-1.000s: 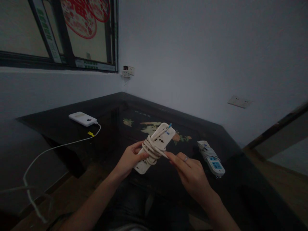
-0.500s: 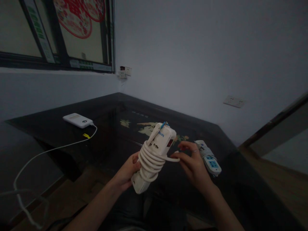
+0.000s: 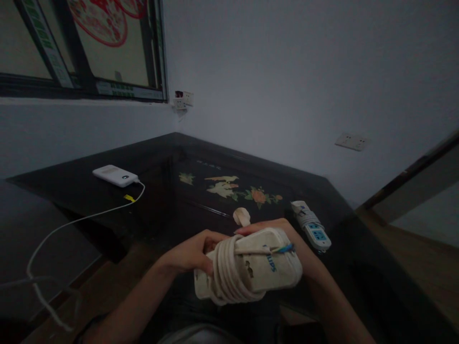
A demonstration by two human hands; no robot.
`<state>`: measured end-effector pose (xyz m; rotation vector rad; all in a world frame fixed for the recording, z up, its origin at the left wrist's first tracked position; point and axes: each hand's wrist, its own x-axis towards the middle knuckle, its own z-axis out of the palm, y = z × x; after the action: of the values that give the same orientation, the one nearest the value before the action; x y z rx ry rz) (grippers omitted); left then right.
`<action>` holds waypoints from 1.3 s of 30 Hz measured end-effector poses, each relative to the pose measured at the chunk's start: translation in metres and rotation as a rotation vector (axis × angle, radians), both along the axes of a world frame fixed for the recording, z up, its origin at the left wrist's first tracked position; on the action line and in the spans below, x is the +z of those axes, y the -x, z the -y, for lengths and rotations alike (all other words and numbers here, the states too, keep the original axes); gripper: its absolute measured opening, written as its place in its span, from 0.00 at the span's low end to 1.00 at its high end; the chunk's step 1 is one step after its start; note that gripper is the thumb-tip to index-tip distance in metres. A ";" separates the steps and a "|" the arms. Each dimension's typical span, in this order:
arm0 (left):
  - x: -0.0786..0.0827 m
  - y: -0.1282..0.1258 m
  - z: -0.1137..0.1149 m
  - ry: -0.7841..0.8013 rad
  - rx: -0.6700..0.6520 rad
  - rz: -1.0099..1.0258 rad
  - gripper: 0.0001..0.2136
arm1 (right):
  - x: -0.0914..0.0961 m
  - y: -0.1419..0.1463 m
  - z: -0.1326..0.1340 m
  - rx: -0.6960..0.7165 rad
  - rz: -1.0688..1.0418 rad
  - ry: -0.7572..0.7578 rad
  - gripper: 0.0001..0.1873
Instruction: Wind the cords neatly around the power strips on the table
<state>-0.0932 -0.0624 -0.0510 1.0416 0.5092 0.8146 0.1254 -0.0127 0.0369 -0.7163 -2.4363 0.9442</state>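
Head cam: my L hand (image 3: 193,251) grips white oblong plastic power strip (image 3: 256,263), prob. stiff, light; hold ends. R hand (image 3: 270,225) grip: can't tell.

Held strip (image 3: 263,283): blue lettering, "LIPS" legible, its start hidden. Table (image 3: 161,162): small characters, illegible. Window frame (image 3: 81,55): green print, illegible.

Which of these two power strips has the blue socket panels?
The resting strip, lying on the right side of the table. The held strip, in the left hand, shows a whitish face with blue lettering but no blue panels.
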 end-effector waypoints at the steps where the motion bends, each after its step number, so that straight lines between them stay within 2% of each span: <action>1: 0.005 0.005 0.000 -0.005 -0.018 -0.040 0.31 | 0.005 -0.002 0.001 0.046 0.002 0.096 0.14; 4: 0.015 0.011 0.001 -0.015 -0.019 -0.160 0.31 | 0.013 -0.007 0.001 0.163 -0.017 0.295 0.17; 11: 0.018 0.006 0.003 -0.119 0.032 -0.305 0.30 | 0.006 -0.013 -0.018 0.191 -0.060 0.602 0.08; 14: 0.017 0.004 0.001 -0.169 0.064 -0.422 0.29 | 0.004 -0.009 -0.026 0.179 -0.053 0.701 0.11; 16: 0.014 0.001 -0.001 -0.219 0.117 -0.527 0.29 | 0.002 -0.001 -0.025 0.085 0.014 0.643 0.16; 20: 0.003 -0.001 -0.005 -0.352 0.224 -0.583 0.28 | -0.003 0.019 -0.014 -0.164 0.165 0.177 0.26; 23: -0.003 0.001 -0.007 -0.426 0.248 -0.627 0.29 | -0.003 0.024 -0.008 -0.161 0.233 -0.050 0.25; 26: -0.006 0.005 -0.009 -0.472 0.252 -0.687 0.29 | 0.002 0.019 -0.009 -0.075 0.262 -0.090 0.20; 29: -0.006 0.006 -0.011 -0.480 0.203 -0.669 0.28 | 0.008 0.011 -0.013 0.021 0.282 -0.063 0.22; 35: -0.002 0.007 -0.012 -0.283 0.027 -0.546 0.25 | 0.015 0.002 -0.014 0.138 0.327 -0.102 0.18; 39: -0.004 0.010 -0.013 -0.182 -0.022 -0.494 0.23 | 0.014 -0.002 -0.011 0.187 0.329 -0.191 0.19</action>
<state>-0.1033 -0.0494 -0.0553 1.4251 0.8501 0.5869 0.1275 -0.0014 0.0504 -0.6246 -2.8767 0.6876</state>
